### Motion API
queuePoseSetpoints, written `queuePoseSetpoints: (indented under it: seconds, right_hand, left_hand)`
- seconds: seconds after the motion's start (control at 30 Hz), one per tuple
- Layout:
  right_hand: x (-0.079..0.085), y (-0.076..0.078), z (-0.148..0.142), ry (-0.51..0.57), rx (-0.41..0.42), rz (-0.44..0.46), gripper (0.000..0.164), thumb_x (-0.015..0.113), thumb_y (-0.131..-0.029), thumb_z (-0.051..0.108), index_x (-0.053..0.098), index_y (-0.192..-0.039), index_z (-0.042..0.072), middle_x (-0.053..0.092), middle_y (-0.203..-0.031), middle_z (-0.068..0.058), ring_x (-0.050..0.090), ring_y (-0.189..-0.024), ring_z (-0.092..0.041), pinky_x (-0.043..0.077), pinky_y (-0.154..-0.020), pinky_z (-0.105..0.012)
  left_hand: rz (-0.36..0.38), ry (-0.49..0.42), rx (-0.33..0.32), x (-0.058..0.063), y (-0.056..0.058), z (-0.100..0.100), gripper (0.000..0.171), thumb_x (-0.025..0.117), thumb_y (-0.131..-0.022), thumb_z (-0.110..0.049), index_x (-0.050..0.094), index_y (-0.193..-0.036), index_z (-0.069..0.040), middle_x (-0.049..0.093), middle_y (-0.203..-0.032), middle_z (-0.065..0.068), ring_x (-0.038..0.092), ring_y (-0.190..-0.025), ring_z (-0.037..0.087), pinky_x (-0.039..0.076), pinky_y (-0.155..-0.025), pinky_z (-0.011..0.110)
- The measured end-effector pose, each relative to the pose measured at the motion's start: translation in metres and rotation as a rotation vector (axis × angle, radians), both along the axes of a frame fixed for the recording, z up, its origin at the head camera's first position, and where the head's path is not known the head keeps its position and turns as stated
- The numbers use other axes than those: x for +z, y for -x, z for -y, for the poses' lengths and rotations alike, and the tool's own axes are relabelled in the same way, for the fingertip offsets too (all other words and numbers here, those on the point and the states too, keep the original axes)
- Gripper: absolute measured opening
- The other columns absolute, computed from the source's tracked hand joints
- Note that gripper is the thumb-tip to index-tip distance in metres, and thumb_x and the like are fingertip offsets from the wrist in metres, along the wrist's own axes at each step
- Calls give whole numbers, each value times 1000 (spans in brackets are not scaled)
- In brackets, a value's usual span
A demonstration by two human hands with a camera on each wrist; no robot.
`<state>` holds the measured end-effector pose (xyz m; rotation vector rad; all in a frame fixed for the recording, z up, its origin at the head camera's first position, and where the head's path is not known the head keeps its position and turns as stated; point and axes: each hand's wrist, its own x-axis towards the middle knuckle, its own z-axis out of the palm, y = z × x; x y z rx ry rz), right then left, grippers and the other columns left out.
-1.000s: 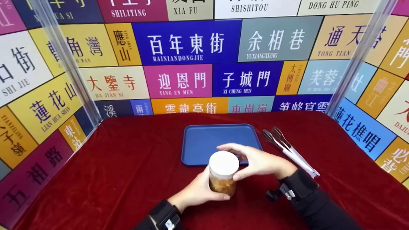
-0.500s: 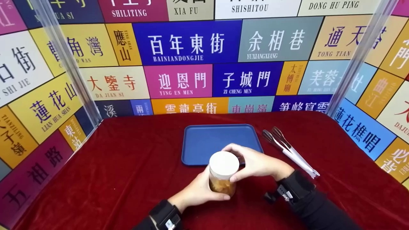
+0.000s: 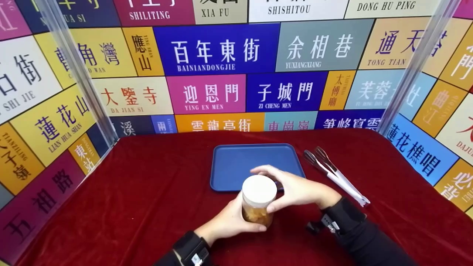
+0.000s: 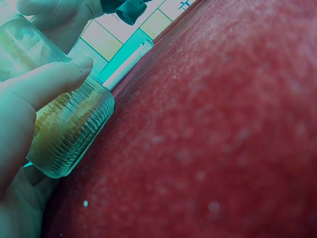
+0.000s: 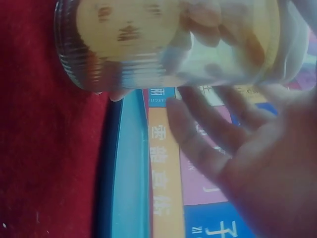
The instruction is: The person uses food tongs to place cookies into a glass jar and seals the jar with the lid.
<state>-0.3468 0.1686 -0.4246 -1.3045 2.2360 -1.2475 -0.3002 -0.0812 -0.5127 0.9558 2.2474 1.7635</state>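
Note:
A clear ribbed jar (image 3: 257, 217) with yellowish pieces inside stands upright, or nearly so, over the red cloth, before the blue tray (image 3: 236, 162). Its white lid (image 3: 259, 189) is on top. My left hand (image 3: 227, 220) grips the jar's lower body, thumb across the near side; the left wrist view shows that thumb on the ribbed glass (image 4: 74, 131). Around the lid's right and far edges curl the thumb and fingers of my right hand (image 3: 301, 188). In the right wrist view several fingers reach up beside the jar (image 5: 129, 44), their tips partly hidden behind it.
White tongs (image 3: 342, 181) with dark tips lie right of the tray, beyond my right wrist. The red cloth (image 3: 147, 192) covers the table. Panels with printed street names (image 3: 216, 50) wall the back and sides, with clear corner posts (image 3: 417, 70).
My right hand has shifted slightly at the lid, its fingers drawing in and then reaching out again along the far edge. My left hand and the jar have stayed in place.

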Motion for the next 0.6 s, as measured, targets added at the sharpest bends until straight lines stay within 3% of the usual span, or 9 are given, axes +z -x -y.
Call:
queuePoseSetpoints:
  seconds: [0.13, 0.23, 0.43, 0.6]
  right_hand:
    - [-4, 7, -7, 101, 91, 144, 96, 91, -88, 26, 36, -164, 9, 53, -157, -11, 51, -144, -22, 45, -116, -34]
    - [-7, 11, -9, 144, 129, 200, 93, 89, -90, 25, 37, -164, 6, 51, -159, -15, 49, -146, -21, 44, -118, -33]
    - [-9, 14, -6, 138, 163, 170, 75, 85, -93, 17, 48, -158, 8, 58, -152, -13, 55, -141, -27, 46, -116, -38]
    - [-9, 13, -5, 127, 120, 143, 70, 88, -90, 20, 54, -151, 10, 63, -146, -10, 59, -136, -27, 50, -113, -38]
  left_hand:
    - [10, -7, -3, -1, 0, 0, 107, 98, -77, -21, 33, -162, -23, 58, -147, -9, 56, -136, 13, 40, -120, 35]
    - [14, -8, -5, -1, 1, -1, 108, 98, -77, -20, 32, -162, -23, 58, -146, -9, 56, -136, 13, 40, -120, 35]
    - [5, -9, -1, -2, 1, -1, 111, 98, -77, -20, 29, -164, -23, 57, -148, -9, 56, -136, 13, 40, -120, 35]
    - [-4, -5, 1, -2, 1, -1, 111, 98, -77, -21, 30, -164, -23, 57, -148, -9, 56, -136, 13, 40, -120, 35]
